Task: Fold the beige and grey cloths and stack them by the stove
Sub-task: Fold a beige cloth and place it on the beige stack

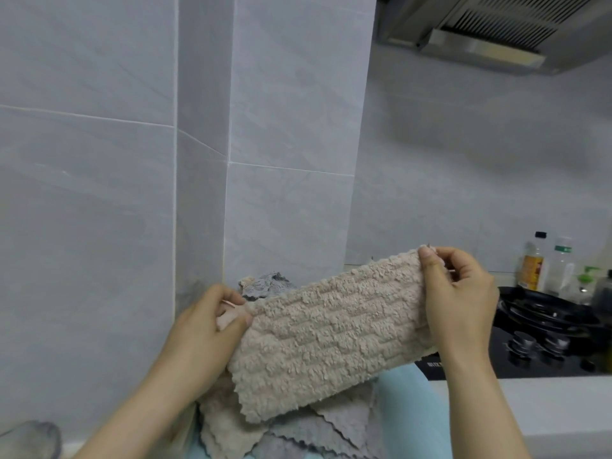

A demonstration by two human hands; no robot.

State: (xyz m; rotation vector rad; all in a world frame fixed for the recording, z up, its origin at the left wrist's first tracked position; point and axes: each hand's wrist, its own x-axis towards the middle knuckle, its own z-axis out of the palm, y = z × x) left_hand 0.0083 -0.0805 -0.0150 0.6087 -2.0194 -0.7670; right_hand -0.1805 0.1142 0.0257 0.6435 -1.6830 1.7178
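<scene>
Beige cloth [331, 332] hangs stretched in the air, left hand [205, 329] and right hand [460, 293] each pinching an end, above the unfolded pile [298, 429]. Uneven corners could skew the fold; a loosened pinch would drop it.

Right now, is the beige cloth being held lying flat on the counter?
No: the beige cloth is held up in the air, the left hand and right hand gripping its two ends.

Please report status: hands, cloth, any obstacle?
Left hand and right hand both grip the beige cloth, held up, folded lengthwise. Loose cloths piled below. Nothing blocking.
</scene>
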